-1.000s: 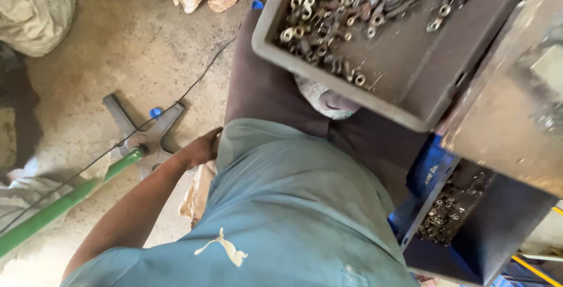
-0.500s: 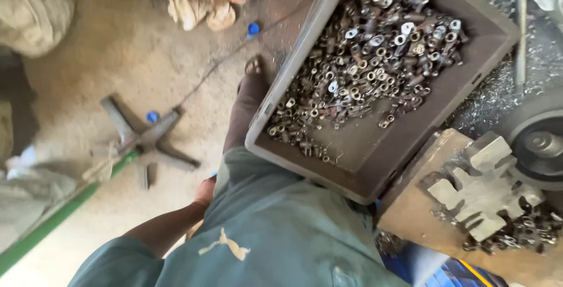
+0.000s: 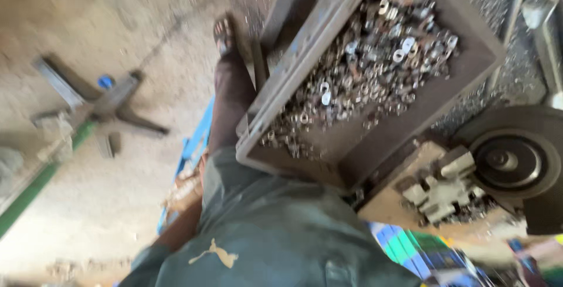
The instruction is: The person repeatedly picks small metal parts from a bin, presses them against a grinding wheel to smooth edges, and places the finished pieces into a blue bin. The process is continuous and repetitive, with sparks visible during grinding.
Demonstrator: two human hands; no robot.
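Down below me, a grey crate (image 3: 463, 82) full of small metal parts (image 3: 363, 82) sits tilted beside my leg (image 3: 231, 99).
I see my left arm (image 3: 182, 228) low by my green shirt (image 3: 275, 234), but both hands are hidden, so I cannot tell how the fingers are.

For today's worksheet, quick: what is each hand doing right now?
Left hand: hidden behind the shirt; only the forearm shows, so it cannot be told.
Right hand: not in view.
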